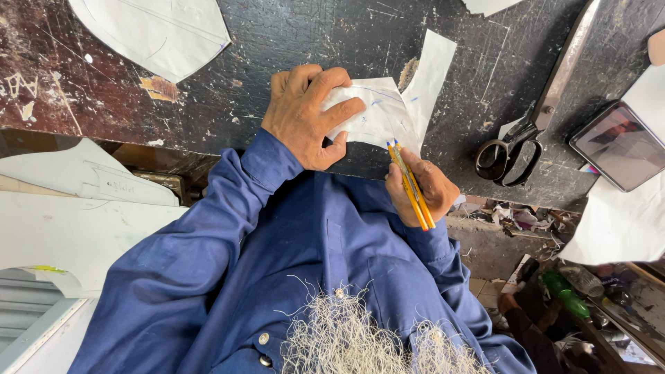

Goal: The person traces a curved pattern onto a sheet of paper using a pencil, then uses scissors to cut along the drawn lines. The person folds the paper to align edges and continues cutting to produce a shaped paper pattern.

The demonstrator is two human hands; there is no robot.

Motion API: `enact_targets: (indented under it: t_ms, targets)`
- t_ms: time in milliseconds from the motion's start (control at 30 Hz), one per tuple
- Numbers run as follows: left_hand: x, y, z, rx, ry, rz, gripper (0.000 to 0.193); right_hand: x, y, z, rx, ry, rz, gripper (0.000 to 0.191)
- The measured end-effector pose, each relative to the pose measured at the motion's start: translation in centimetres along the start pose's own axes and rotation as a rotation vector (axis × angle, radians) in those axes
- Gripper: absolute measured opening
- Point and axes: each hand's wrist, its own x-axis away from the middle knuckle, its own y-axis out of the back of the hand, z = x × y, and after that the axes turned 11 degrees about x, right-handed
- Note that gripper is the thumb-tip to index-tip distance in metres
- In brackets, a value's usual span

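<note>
**Paper piece pinned at the worktop edge, pencils poised**

Here we are at the near edge of the dark, scratched worktop [277,41], and both hands are busy. The left hand [305,114] is curled over a small white paper pattern piece [377,114], fingers closed down on its top and thumb tucked under, pressing it in place just left of centre frame. The right hand [426,190] is wrapped shut around two yellow pencils [410,185] held side by side, their tips touching the lower edge of the paper.

How far along? Blue lines and small ticks already show on the sheet, so some marking is on it. The strip running toward the upper right looks bare, and no cut has been made that I can see. A second cut pattern sheet [152,28] lies flat in the upper left.

Now the room to move. The paper sits right at the worktop's lip, part of it over the drop, so there is little support below the pencil tips. To the right, large tailor's shears [537,114] lie well apart, handles toward the edge, and a dark tablet [620,145] rests beyond them on more white paper. The stretch between paper and shears is open. At the left, pale card sheets [62,235] stand below worktop level
</note>
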Motion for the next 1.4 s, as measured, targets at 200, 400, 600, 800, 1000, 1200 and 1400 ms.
enact_targets:
  t_ms: [200,400,600,800,1000,1200,1400]
  targets:
    - [0.0,-0.2,0.1,-0.011,-0.001,0.002,0.050,0.0,-0.4,-0.4,-0.095,-0.025,-0.002,0.027]
    - [0.1,-0.2,0.1,0.005,0.010,0.000,0.049,0.1,-0.4,-0.4,-0.052,-0.013,-0.007,0.027]
    - [0.1,-0.1,0.0,0.001,-0.002,-0.014,0.050,0.2,-0.6,-0.3,-0.057,-0.013,-0.017,0.026]
    - [-0.1,0.2,-0.1,0.023,-0.002,-0.013,0.052,0.0,1.2,0.8,-0.024,0.105,-0.049,0.024]
    - [-0.2,0.7,-0.4,0.028,0.005,-0.009,0.050,-1.9,1.8,2.1,-0.214,-0.046,0.076,0.025]
    - [-0.2,0.8,-0.3,0.038,0.003,-0.024,0.052,-3.4,0.5,1.6,-0.036,0.022,0.075,0.025]
    - [0.0,0.8,0.0,0.045,0.006,-0.021,0.054,-3.1,0.1,0.6,-0.127,-0.004,0.092,0.024]
